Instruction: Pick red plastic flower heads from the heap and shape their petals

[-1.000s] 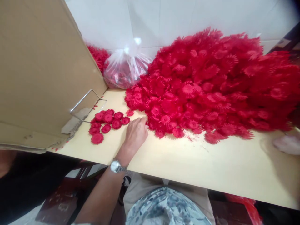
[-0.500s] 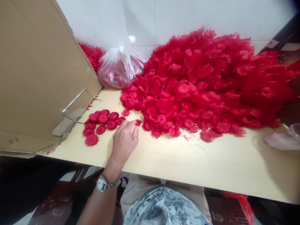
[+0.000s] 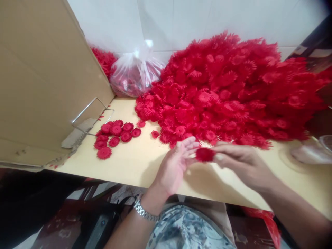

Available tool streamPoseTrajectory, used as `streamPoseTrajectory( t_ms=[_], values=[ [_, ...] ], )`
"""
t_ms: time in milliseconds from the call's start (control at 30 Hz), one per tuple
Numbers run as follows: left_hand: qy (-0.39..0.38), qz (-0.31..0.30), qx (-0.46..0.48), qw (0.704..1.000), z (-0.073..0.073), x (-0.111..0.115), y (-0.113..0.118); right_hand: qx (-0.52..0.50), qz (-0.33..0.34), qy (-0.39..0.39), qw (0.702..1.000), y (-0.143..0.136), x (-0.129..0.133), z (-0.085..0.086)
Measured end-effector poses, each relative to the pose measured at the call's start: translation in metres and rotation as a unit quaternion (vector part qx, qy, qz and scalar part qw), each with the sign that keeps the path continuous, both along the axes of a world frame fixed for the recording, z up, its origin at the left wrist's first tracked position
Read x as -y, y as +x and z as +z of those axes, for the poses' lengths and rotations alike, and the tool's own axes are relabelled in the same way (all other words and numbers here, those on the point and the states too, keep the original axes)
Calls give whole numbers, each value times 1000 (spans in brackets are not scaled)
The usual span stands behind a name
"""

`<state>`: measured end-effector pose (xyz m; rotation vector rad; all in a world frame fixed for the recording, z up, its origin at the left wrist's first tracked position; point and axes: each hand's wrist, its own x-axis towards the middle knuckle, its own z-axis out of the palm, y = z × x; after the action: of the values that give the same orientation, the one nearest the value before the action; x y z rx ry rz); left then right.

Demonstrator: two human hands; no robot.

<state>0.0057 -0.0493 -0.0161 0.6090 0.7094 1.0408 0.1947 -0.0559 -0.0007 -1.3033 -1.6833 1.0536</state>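
A dark red fringed flower disc (image 3: 204,155) is pinched in my right hand (image 3: 241,164), whose fingers come in from the right, slightly blurred. My left hand (image 3: 172,167) is turned palm up, with its fingers stretched out to the left edge of that disc; I cannot tell whether they touch it. Behind both hands spreads a big heap of red flower pieces (image 3: 204,98). A loose cluster of darker red flower discs (image 3: 104,153) lies on the table to the left. Between cluster and heap sits a small red flower piece (image 3: 155,134).
A tall cardboard box (image 3: 46,76) stands at the left, with a bent metal wire frame (image 3: 84,112) beside it. A tied clear plastic bag (image 3: 135,74) of red pieces rests against the wall. At the right edge is a blurred transparent container (image 3: 326,143) on the pale table (image 3: 124,169).
My left hand has left the small flower piece, moved right and turned palm up. My right hand has come into view with a dark red flower disc.
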Motion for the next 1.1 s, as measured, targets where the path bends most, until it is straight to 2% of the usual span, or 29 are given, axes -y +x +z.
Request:
streamPoseTrajectory(
  t_ms=[33, 100, 167, 267, 467, 600, 700, 800, 867, 967, 1000, 1033, 1100],
  values=[
    [-30, 0, 35, 999, 0, 1, 4, -23, 48, -15, 998, -15, -4, -4],
    [-55, 26, 63, 996, -1, 3, 5, -18, 84, -23, 996, -40, -10, -12],
    [-51, 66, 60, 995, -3, 5, 0, 51, 79, -1, 996, -54, -14, -15],
    [-42, 106, 45, 992, -5, 7, -12, 129, 59, 61, 988, -54, -16, -11],
    [-42, 168, -24, 985, -4, 5, -27, 160, 70, 116, 978, -44, -13, -7],
    [-43, 228, -40, 972, -4, 0, -33, 158, 115, 141, 971, -50, -10, -9],
    [-49, 242, -39, 968, -5, -4, -36, 150, 116, 143, 971, -59, -12, -2],
    [-41, 241, -57, 968, -6, -6, -33, 103, 69, 168, 978, -81, -23, 10],
    [-25, 263, -57, 963, -4, -7, -27, 57, 35, 192, 979, -105, -37, 15],
    [4, 294, -29, 955, 1, -10, -21, 33, 60, 201, 977, -144, -58, 13],
    [24, 294, -38, 955, 3, -12, -22, 31, 86, 190, 978, -155, -62, 10],
    [56, 286, -85, 953, 5, -14, -24, 32, 103, 170, 980, -165, -63, 6],
    [130, 256, -251, 924, 6, -15, -33, 23, 130, 127, 983, -178, -55, 1]
  ],
)
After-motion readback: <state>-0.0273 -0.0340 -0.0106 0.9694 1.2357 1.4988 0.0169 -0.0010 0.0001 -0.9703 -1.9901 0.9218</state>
